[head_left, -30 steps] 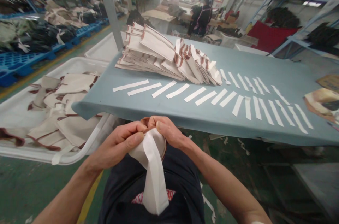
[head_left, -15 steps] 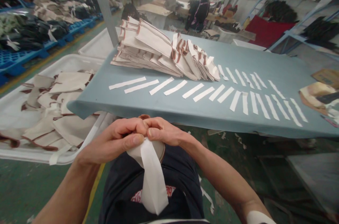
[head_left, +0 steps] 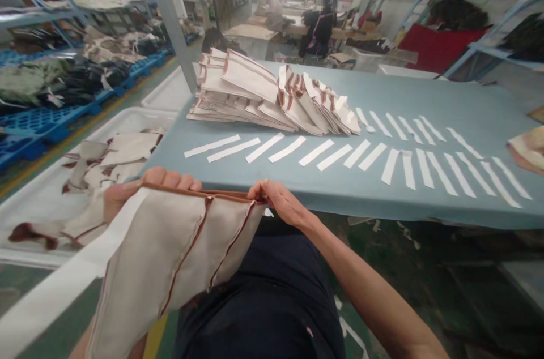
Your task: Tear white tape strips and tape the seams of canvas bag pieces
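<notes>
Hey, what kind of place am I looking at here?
Likely a sewing or fabric-goods workshop. A brown-edged cream piece is held in front, a stack of similar pieces and white strips lie on the table, and heaps of material sit on blue pallets to the left.

White strip (head_left: 57, 290) cut by left edge, left forearm (head_left: 139, 345) mostly behind cloth (head_left: 165, 246)

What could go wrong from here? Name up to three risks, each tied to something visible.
The long white strip trails from near the left hand and might snag on the tub.

The cloth piece hangs from its top edge, so it could droop if the right hand slips.

The stack is uneven and might slide if bumped.
</notes>
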The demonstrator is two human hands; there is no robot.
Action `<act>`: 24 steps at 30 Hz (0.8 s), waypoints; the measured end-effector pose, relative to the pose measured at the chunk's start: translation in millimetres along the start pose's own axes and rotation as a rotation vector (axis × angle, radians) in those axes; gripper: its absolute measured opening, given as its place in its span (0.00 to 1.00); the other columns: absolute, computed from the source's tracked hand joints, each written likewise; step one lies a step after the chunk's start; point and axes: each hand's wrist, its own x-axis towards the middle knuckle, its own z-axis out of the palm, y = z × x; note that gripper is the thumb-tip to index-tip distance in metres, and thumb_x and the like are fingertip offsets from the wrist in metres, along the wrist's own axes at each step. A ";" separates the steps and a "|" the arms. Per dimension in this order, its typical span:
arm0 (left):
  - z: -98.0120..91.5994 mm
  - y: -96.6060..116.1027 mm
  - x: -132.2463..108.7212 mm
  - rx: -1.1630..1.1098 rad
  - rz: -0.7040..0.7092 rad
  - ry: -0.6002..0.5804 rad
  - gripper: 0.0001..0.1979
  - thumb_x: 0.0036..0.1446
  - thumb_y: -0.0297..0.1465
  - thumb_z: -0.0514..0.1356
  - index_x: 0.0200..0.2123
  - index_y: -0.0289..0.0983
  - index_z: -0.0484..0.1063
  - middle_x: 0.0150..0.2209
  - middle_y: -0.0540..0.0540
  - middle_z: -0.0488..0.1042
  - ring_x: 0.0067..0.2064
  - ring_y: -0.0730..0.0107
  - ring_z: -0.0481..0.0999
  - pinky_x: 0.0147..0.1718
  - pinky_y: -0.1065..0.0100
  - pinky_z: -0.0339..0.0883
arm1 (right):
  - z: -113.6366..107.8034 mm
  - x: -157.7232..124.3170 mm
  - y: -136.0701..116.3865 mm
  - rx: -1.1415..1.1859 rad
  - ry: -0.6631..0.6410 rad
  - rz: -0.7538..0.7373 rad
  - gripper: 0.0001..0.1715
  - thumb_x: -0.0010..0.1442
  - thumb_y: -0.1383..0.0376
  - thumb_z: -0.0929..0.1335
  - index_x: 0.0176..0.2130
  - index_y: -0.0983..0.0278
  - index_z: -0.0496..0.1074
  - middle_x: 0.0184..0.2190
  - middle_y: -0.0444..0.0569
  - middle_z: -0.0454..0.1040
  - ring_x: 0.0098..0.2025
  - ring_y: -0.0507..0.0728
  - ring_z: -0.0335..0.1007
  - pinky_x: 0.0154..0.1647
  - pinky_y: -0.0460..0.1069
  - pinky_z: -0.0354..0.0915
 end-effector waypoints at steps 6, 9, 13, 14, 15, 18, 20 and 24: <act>-2.7 -4.5 4.1 0.025 0.188 0.018 0.38 0.45 0.42 0.73 0.20 0.40 0.41 0.19 0.58 0.39 0.23 0.72 0.40 0.22 0.67 0.56 | 6.2 -1.6 16.7 0.024 -0.001 -0.009 0.52 0.67 0.27 0.54 0.45 0.64 0.80 0.44 0.54 0.81 0.42 0.58 0.74 0.35 0.49 0.65; -3.9 -6.6 0.2 0.065 0.214 0.041 0.36 0.48 0.43 0.70 0.20 0.40 0.40 0.20 0.57 0.36 0.24 0.70 0.37 0.21 0.65 0.49 | 9.1 -1.3 24.5 0.079 0.041 0.004 0.49 0.68 0.28 0.55 0.51 0.62 0.79 0.49 0.56 0.82 0.51 0.61 0.76 0.36 0.49 0.68; -9.6 -6.8 -4.3 0.212 0.221 0.056 0.34 0.53 0.47 0.64 0.22 0.41 0.39 0.21 0.56 0.35 0.25 0.68 0.37 0.22 0.63 0.46 | 15.6 -1.1 30.6 0.080 0.070 0.001 0.48 0.67 0.28 0.57 0.51 0.63 0.79 0.49 0.56 0.83 0.52 0.61 0.77 0.39 0.50 0.71; -10.8 -7.4 -7.2 0.275 0.218 0.057 0.33 0.55 0.49 0.62 0.22 0.41 0.39 0.21 0.56 0.36 0.24 0.67 0.38 0.23 0.63 0.47 | 17.4 -1.9 32.0 0.075 0.095 -0.005 0.48 0.67 0.28 0.57 0.51 0.63 0.79 0.49 0.57 0.83 0.52 0.62 0.77 0.39 0.50 0.71; -11.4 -8.3 -11.7 0.355 0.207 0.057 0.31 0.56 0.51 0.60 0.22 0.42 0.40 0.20 0.56 0.37 0.24 0.67 0.40 0.23 0.62 0.49 | 19.1 -3.3 33.9 0.069 0.136 -0.009 0.47 0.67 0.28 0.58 0.50 0.63 0.79 0.50 0.57 0.83 0.52 0.62 0.77 0.39 0.50 0.72; -9.5 -14.1 -34.9 0.707 0.133 0.078 0.22 0.55 0.45 0.62 0.19 0.44 0.55 0.18 0.54 0.53 0.24 0.66 0.53 0.27 0.61 0.52 | 22.1 -12.1 46.1 0.046 0.315 0.043 0.45 0.67 0.29 0.59 0.46 0.63 0.80 0.48 0.58 0.83 0.51 0.63 0.78 0.37 0.50 0.72; -6.4 -19.6 -54.9 0.974 0.087 0.142 0.11 0.50 0.34 0.65 0.21 0.42 0.66 0.20 0.52 0.63 0.27 0.65 0.57 0.30 0.62 0.48 | 21.8 -21.3 61.8 0.038 0.382 0.139 0.43 0.63 0.29 0.64 0.44 0.64 0.80 0.44 0.58 0.84 0.46 0.63 0.79 0.33 0.50 0.71; -7.7 -21.0 -93.5 1.329 0.000 0.329 0.09 0.52 0.31 0.60 0.21 0.41 0.65 0.22 0.52 0.67 0.28 0.64 0.62 0.33 0.61 0.50 | 19.8 -47.6 104.4 0.024 0.337 0.341 0.44 0.56 0.29 0.70 0.42 0.65 0.80 0.39 0.57 0.84 0.38 0.61 0.78 0.30 0.49 0.69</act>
